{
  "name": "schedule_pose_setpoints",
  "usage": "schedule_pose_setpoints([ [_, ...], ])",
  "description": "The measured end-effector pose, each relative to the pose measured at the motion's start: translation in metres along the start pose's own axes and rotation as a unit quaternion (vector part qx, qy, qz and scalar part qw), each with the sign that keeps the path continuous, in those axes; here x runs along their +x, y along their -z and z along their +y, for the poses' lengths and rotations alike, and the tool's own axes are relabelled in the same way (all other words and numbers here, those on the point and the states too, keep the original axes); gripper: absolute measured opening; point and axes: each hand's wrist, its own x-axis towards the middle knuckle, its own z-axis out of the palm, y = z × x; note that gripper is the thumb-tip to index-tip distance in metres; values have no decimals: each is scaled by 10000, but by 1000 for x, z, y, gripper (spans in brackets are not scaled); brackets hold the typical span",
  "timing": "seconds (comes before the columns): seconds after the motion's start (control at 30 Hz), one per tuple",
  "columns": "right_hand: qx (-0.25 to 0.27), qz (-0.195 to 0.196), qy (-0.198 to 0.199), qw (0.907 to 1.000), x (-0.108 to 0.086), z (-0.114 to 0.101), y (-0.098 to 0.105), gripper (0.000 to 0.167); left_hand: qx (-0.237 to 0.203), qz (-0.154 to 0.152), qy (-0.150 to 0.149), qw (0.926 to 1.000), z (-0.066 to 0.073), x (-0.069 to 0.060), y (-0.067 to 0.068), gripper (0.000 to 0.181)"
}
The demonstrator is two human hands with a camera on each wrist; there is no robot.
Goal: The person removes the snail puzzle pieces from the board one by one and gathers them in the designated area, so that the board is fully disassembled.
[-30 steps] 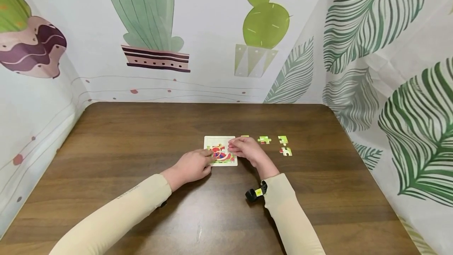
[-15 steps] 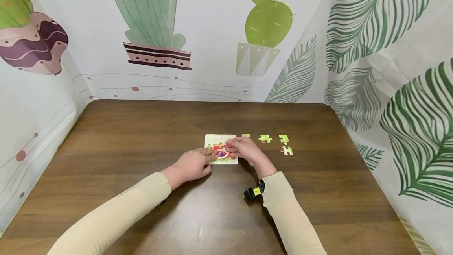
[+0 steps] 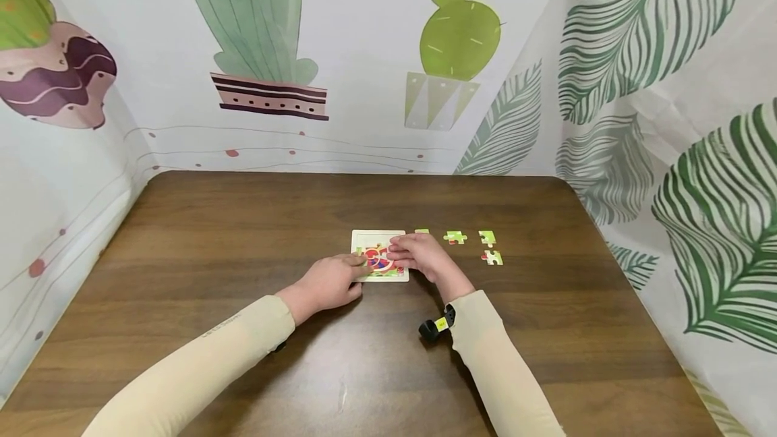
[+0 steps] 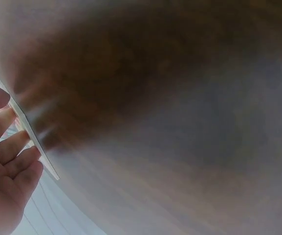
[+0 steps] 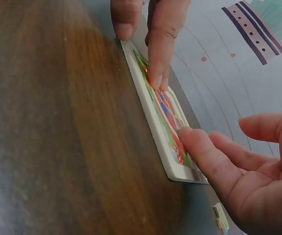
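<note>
In the head view, a white-framed jigsaw puzzle board point(image 3: 378, 278) lies on the wooden table, with a red, blue and green picture in its lower part. My left hand point(image 3: 326, 283) rests at its left side. The right wrist view shows the left fingertips on the picture and the left thumb at the frame's edge. My right hand point(image 3: 427, 258) is over the board's right side. One of its fingers touches the picture point(image 5: 166, 108) in the right wrist view, while the others stand apart; I see no piece between them. The left wrist view shows the left fingers point(image 4: 13, 154) along the board's edge.
Loose green-and-white puzzle pieces lie right of the board: one piece point(image 3: 454, 238) in the middle, a corner piece point(image 3: 487, 238) and another piece point(image 3: 493, 258) farther right. A further piece point(image 3: 421, 230) is partly hidden behind the right hand. A patterned cloth point(image 3: 364, 52) hangs behind the table point(image 3: 273, 214).
My right hand has shifted slightly left onto the picture, where more red shows under its fingertips than a second ago. The left hand stays in place.
</note>
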Motion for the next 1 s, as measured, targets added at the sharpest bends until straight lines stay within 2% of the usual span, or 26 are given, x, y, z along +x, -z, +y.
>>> schedule_pose_setpoints([
  [0.17,284,10,31,9996,1,2,0,43,-12,18,8,10000,1,0,-1,42],
  [0.27,287,-20,40,9996,2,2,0,43,-21,20,6,10000,1,0,-1,42],
  [0.4,70,0,-1,10000,5,0,2,39,-11,-4,-13,10000,2,0,0,41],
  [0.63,-376,75,-315,9988,19,-6,1,31,-48,-79,76,9999,2,-1,2,41],
  [0.83,-1238,283,-356,9913,25,-12,-6,25,-31,-92,69,9999,2,-1,3,41],
  [1.0,-1458,412,-384,9877,25,-14,-9,24,-36,-107,69,9999,2,0,3,40],
])
